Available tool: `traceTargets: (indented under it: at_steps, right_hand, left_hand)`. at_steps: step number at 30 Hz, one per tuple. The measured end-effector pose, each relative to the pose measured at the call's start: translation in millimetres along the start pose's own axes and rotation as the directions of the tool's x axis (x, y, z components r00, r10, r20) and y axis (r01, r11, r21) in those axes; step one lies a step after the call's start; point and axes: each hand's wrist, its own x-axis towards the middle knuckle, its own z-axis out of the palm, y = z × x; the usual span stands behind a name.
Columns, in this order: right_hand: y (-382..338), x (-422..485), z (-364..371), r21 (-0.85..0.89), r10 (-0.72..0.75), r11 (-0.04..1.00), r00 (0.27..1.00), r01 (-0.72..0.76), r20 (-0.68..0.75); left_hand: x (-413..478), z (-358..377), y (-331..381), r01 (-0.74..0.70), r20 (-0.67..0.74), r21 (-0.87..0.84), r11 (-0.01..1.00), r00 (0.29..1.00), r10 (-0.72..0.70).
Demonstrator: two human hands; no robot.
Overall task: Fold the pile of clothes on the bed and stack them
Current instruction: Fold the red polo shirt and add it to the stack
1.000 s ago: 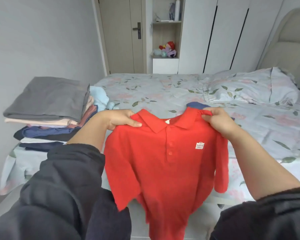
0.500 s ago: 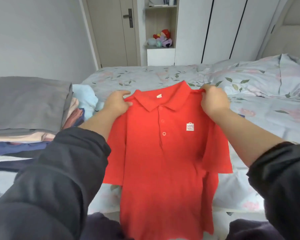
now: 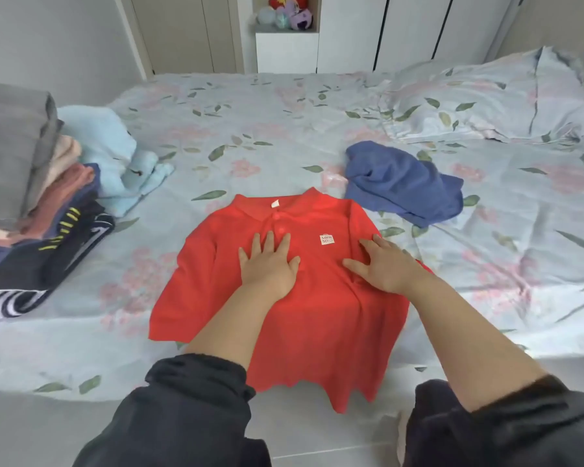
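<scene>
On floral bed (image 3: pixel 284 129), red polo (image 3: pixel 317 318) spread — white wardrobe (image 3: pixel 351 28) behind

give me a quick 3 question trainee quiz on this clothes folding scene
1. True or false: the red short-sleeved polo shirt lies button-side up on the floral bedsheet.
2. The crumpled blue garment lies: A) atop the stack of folded clothes; B) on the sheet just beyond the shirt's shoulder; C) on the pillow.
3. How do the left hand and right hand meet the shirt?
Key: 1 true; 2 B; 3 both rest flat on it, palms down, fingers straight, gripping nothing.
</scene>
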Motion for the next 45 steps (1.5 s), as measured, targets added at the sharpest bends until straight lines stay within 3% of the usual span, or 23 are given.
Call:
traceTargets:
  at_steps: [3, 5, 7, 9, 11, 13, 15, 17, 19, 20, 22, 24, 26, 28, 31, 32, 38, 40, 42, 43, 45]
  right_hand:
    - [15, -13, -17, 0.013, -0.04, 0.999, 0.991, 0.038, 0.125]
    - [22, -18, -24, 0.035, -0.058, 0.998, 0.992, 0.054, 0.108]
    - [24, -16, -29, 0.084, -0.088, 0.993, 0.996, 0.089, -0.015]
    - [28, -11, -36, 0.281, 0.033, 0.959, 0.969, 0.038, -0.245]
    - [47, -3, -43, 0.613, 0.415, 0.783, 0.824, -0.107, -0.386]
    - [71, 1, -47, 0.843, 0.692, 0.481, 0.695, -0.241, -0.196]
    - [92, 4, -47, 0.961, 0.718, 0.172, 0.696, -0.217, 0.029]
    - [101, 5, -50, 0.981, 0.744, 0.113, 0.668, -0.158, 0.021]
    - [99, 6, -54, 0.95, 0.739, 0.235, 0.673, -0.207, -0.036]
    - [94, 4, -56, 0.89, 0.702, 0.351, 0.711, -0.291, -0.045]
    - [82, -5, -59, 0.651, 0.615, 0.578, 0.787, -0.492, 0.048]
    - [77, -14, -58, 0.476, 0.556, 0.665, 0.807, -0.575, 0.198]
    - [78, -21, -55, 0.423, 0.499, 0.711, 0.827, -0.561, 0.259]
    - [79, -24, -53, 0.467, 0.47, 0.718, 0.854, -0.516, 0.221]
    - [84, -24, -54, 0.738, 0.564, 0.523, 0.822, -0.427, 0.076]
    - [88, -25, -54, 0.768, 0.6, 0.506, 0.8, -0.393, 0.013]
    - [83, -31, -36, 0.293, 0.625, 0.77, 0.762, -0.567, -0.169]
    - [69, -25, -35, 0.202, 0.526, 0.85, 0.769, -0.486, -0.364]
    - [54, -17, -32, 0.139, 0.302, 0.953, 0.792, -0.271, -0.531]
    - [46, -14, -30, 0.1, 0.177, 0.984, 0.828, -0.146, -0.532]
    - [33, -7, -20, 0.045, 0.021, 0.999, 0.931, -0.005, -0.364]
  left_hand:
    - [-2, 1, 3, 0.003, -0.002, -0.005, 1.0, 1.0, -0.003]
    - [-2, 1, 6, -0.001, -0.004, 0.009, 1.0, 1.0, 0.001]
    - [-1, 2, 9, -0.008, -0.016, 0.024, 1.0, 1.0, 0.008]
    - [-1, 2, 10, -0.017, -0.021, 0.032, 0.999, 1.0, 0.018]
    - [0, 4, 9, -0.025, -0.03, 0.041, 0.999, 0.999, 0.027]
    - [2, 6, 9, -0.025, -0.045, 0.044, 0.999, 0.999, 0.027]
    - [3, 8, 8, -0.029, -0.057, 0.051, 0.998, 0.998, 0.032]
    - [3, 10, 7, -0.03, -0.059, 0.056, 0.998, 0.998, 0.033]
    - [2, 11, 7, -0.033, -0.09, 0.061, 0.998, 0.995, 0.038]
    - [0, 11, 8, -0.047, -0.128, 0.068, 0.997, 0.99, 0.056]
    - [-3, 14, 14, -0.116, -0.226, 0.096, 0.989, 0.965, 0.136]
    - [-8, 19, 27, -0.21, -0.248, 0.105, 0.972, 0.941, 0.23]
    - [-13, 25, 41, -0.273, -0.199, 0.099, 0.957, 0.937, 0.288]
    - [-15, 29, 48, -0.29, -0.189, 0.104, 0.951, 0.934, 0.305]
    - [-14, 28, 48, -0.278, -0.185, 0.093, 0.956, 0.939, 0.291]
    - [-14, 28, 48, -0.277, -0.176, 0.091, 0.957, 0.941, 0.289]
    - [-14, 23, 44, -0.345, -0.08, 0.127, 0.93, 0.931, 0.356]
    - [-14, 22, 40, -0.367, -0.058, 0.126, 0.922, 0.925, 0.376]
    - [-16, 21, 38, -0.385, -0.051, 0.119, 0.915, 0.918, 0.393]
    - [-17, 21, 37, -0.393, -0.046, 0.116, 0.912, 0.915, 0.4]
    - [-16, 17, 32, -0.393, -0.046, 0.113, 0.913, 0.915, 0.4]
